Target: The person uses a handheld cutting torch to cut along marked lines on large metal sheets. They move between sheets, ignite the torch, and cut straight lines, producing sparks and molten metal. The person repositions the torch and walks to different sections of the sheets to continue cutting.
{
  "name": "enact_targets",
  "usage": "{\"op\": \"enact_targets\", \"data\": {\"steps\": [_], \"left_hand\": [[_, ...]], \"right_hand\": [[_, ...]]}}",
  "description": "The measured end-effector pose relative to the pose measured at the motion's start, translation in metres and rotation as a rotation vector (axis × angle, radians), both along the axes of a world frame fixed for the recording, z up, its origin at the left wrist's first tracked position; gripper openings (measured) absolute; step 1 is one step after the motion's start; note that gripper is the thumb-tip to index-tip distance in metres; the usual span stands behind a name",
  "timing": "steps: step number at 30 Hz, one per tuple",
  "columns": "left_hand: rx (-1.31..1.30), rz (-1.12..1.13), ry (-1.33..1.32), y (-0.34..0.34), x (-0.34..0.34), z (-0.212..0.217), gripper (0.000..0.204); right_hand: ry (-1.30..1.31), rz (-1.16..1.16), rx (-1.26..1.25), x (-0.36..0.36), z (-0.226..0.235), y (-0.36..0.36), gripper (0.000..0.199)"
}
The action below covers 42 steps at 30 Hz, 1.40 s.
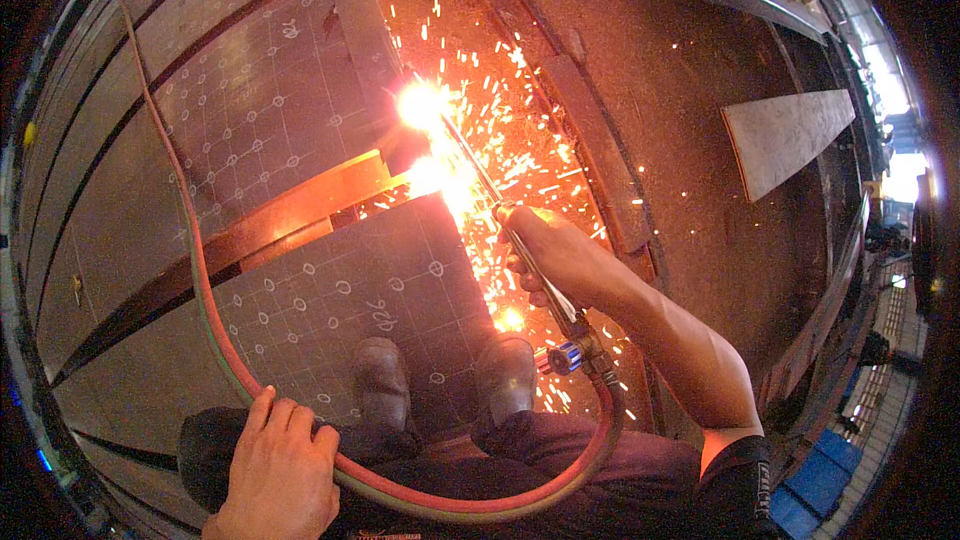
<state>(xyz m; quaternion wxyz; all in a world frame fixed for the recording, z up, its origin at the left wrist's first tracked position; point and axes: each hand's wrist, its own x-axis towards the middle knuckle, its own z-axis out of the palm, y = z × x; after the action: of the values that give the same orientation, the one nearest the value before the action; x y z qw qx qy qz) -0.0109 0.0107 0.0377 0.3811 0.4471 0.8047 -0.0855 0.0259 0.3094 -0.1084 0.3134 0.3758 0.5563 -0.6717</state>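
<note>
My right hand point(550, 252) is closed round the metal tube of a cutting torch point(545, 285), whose blue and red valve knobs sit below the fist. The torch's far end points up and left into a white glare at the edge of a dark steel plate point(275, 90) marked with chalk circles and lines. Orange sparks spray to the right and down past my fist. My left hand point(283, 470) lies over the red and green twin hose point(470, 507), its fingers curled on it near my knee. The glare hides the torch tip.
A second chalk-marked plate point(350, 290) lies under my shoes point(505, 375), with a gap and an orange-lit bar point(330, 185) between the plates. The hose runs away to the far left. Right of the sparks are a long steel strip point(600, 150) and a grey tapered plate point(790, 140).
</note>
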Motion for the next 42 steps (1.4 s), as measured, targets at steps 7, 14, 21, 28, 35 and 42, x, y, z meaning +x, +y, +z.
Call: {"op": "enact_targets", "data": {"steps": [7, 14, 21, 28, 35, 42], "left_hand": [[0.007, 0.002, -0.007, 0.000, -0.001, 0.000, 0.027], [0.010, 0.012, -0.004, 0.000, 0.000, 0.000, 0.026], [0.035, 0.010, 0.013, 0.001, 0.000, -0.001, 0.024], [0.043, 0.023, 0.018, 0.001, 0.001, -0.001, 0.021], [0.043, 0.045, 0.011, 0.001, 0.001, -0.001, 0.018], [0.034, 0.030, -0.007, 0.000, -0.001, -0.001, 0.020]], "right_hand": [[-0.021, 0.030, 0.075, -0.002, 0.008, -0.002, 0.056], [-0.010, 0.027, 0.066, -0.001, 0.014, -0.004, 0.056], [0.052, 0.028, 0.092, 0.008, -0.005, -0.001, 0.049], [-0.011, 0.009, 0.076, 0.001, 0.014, -0.004, 0.051], [-0.068, -0.057, 0.029, 0.004, 0.010, -0.004, 0.045], [0.026, 0.038, 0.040, 0.007, -0.001, 0.001, 0.044]]}}
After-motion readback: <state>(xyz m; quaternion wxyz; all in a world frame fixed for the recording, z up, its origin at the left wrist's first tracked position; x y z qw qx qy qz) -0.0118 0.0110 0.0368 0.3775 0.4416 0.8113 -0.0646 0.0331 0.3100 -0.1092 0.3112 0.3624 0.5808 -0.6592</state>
